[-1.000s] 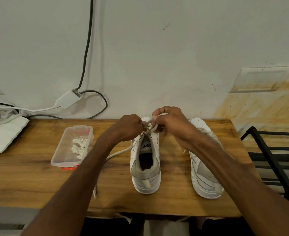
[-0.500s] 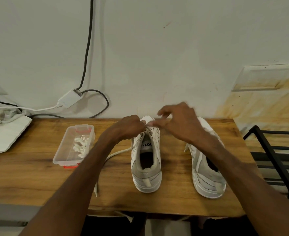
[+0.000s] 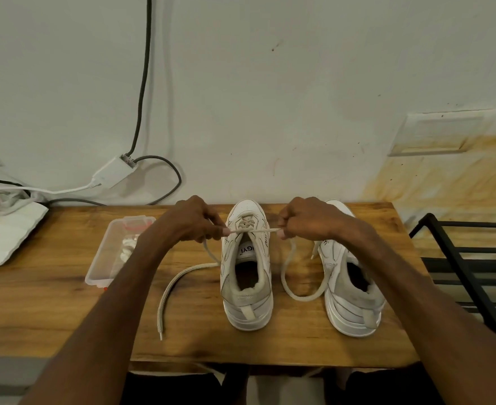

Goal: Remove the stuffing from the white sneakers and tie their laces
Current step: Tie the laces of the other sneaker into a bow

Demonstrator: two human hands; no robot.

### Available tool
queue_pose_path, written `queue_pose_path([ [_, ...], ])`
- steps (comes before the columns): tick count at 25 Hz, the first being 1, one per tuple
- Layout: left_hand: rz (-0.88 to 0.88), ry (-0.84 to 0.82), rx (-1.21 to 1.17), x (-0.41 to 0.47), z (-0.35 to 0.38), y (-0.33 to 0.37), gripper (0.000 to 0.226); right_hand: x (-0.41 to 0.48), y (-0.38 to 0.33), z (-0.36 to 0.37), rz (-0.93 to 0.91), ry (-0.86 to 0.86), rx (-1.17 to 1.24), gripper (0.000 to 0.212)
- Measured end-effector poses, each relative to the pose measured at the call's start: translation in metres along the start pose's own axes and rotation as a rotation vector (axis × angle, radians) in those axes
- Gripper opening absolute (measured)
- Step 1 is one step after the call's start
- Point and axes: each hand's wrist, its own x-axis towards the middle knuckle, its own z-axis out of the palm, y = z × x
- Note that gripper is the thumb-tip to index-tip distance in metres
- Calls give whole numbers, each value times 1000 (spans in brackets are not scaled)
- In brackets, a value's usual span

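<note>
The wooden surface [image 3: 51,302] carries two white sneakers, heels toward me: the middle sneaker [image 3: 246,302] and the right-hand sneaker [image 3: 355,314] near it. A clear tub [image 3: 100,267] sits left of them. Above the middle sneaker's tongue, my left hand [image 3: 191,220] and right hand [image 3: 308,219] each pinch its lace [image 3: 252,230] in curled fingers, and it runs taut between them. Its loose ends trail onto the surface.

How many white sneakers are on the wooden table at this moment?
2. The middle sneaker stands between the left hand and the right hand, which hold its lace taut. The right sneaker stands beside it, partly behind the right arm. No other seems hidden.
</note>
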Motion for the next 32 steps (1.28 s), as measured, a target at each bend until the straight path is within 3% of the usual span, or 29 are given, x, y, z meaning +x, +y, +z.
queue_pose_path([
  [3,-111,-5,21,1,2,5,16,-4,-3,-9,-15,-120,60,14],
  [6,-45,66,142,-3,1,8,26,-16,-13,-18,-160,-145,374,22],
  [9,62,163,-85,-11,-1,12,43,-21,-25,-22,-208,-45,713,29],
  [12,66,194,-216,-14,4,27,55,-19,-35,-18,-214,111,773,32],
  [20,138,404,-686,-16,11,49,42,-13,-49,-15,-236,285,905,25],
  [26,68,415,-989,-15,10,46,35,-7,-48,-12,-112,317,1286,25],
  [32,-114,522,-1264,-10,3,35,30,-5,-39,-11,-19,411,1298,27],
])
